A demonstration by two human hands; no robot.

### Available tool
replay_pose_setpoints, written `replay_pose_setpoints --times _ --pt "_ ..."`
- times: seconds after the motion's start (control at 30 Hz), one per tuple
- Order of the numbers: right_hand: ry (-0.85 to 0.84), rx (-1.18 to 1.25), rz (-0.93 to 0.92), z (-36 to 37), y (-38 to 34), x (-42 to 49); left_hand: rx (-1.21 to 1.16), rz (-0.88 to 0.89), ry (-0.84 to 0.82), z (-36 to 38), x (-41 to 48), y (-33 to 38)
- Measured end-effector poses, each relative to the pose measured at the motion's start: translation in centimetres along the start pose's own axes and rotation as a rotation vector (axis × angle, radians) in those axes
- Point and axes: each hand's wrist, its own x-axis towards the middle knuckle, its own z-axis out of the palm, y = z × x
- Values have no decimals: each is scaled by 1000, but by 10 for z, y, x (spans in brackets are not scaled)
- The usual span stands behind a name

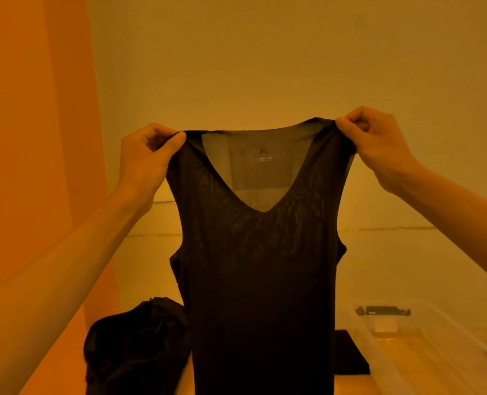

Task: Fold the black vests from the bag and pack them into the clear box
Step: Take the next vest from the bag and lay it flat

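Vest (259,266) hangs from left hand (148,155), right hand (379,141)

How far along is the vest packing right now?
Probably early on. The left hand and right hand pinch one black vest up by its shoulders, not yet folded. A dark flat piece by the clear box may be one already folded. The dark bag may hold more.

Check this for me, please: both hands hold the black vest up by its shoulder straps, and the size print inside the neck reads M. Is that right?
Not quite. In the head view the left hand and the right hand do hold the black vest up by its shoulder straps, but the size print inside the neck reads XL, not M.
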Motion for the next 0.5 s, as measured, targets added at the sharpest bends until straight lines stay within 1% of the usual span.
replay_pose_setpoints --times 0.27,0.37,0.5 --pt "29 74 -37 -13 -25 -40 -180 -13 -52 -30 -19 12" --pt "37 79 -1 -4 -17 -41 -187 -35 -51 -25 -17 5" --pt "15 72 88 21 18 -34 -107 -94 -56 -12 -15 -32"
